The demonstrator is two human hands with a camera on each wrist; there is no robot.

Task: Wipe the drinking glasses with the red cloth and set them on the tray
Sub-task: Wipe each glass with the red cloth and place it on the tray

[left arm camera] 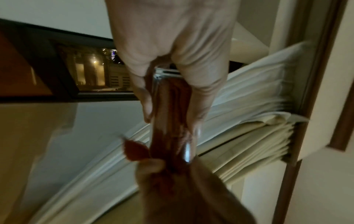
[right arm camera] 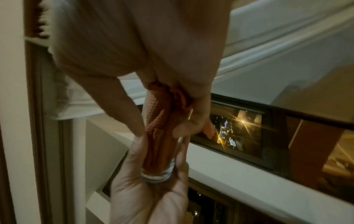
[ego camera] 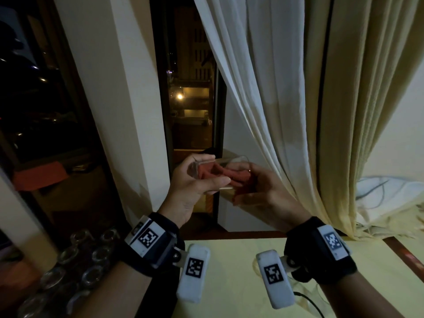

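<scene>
Item: one clear drinking glass (ego camera: 213, 171), held on its side in the air in front of the window (ego camera: 190, 92). Left hand (ego camera: 195, 184) curled round its base end. Red cloth (ego camera: 220, 174) stuffed inside it, bunched. Right hand (ego camera: 259, 189) pinched the cloth at the mouth end. More glasses (ego camera: 75, 267), dim and perhaps upright, stood well below the window to its left. Cream curtain (ego camera: 275, 88) hung just right of the window.

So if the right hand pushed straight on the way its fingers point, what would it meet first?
Probably the left hand: the right hand points along the red cloth into the drinking glass, whose base sits in the left palm.
</scene>
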